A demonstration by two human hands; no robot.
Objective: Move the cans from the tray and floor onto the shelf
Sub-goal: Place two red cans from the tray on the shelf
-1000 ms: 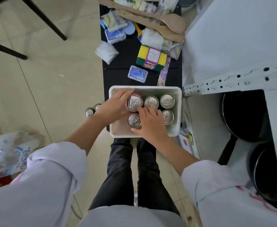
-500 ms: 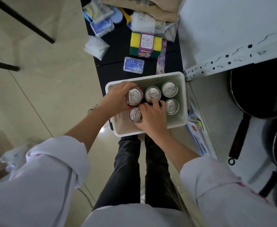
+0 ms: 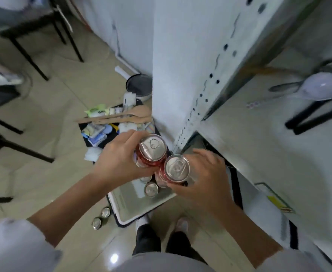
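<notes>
Since the earlier frame both hands have risen from the tray point(image 3: 122, 216), each lifting out a red can. The left hand point(image 3: 118, 160) is wrapped round the farther can point(image 3: 151, 149), and the right hand point(image 3: 204, 179) is wrapped round the nearer can point(image 3: 176, 169); the cans touch. This is the carry step; next, I judge, comes swinging right onto the shelf point(image 3: 259, 154).

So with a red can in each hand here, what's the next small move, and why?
Probably carry both to the right and set them on the white shelf. The left hand and right hand each grip a red can, left and right, already lifted above the tray.
</notes>
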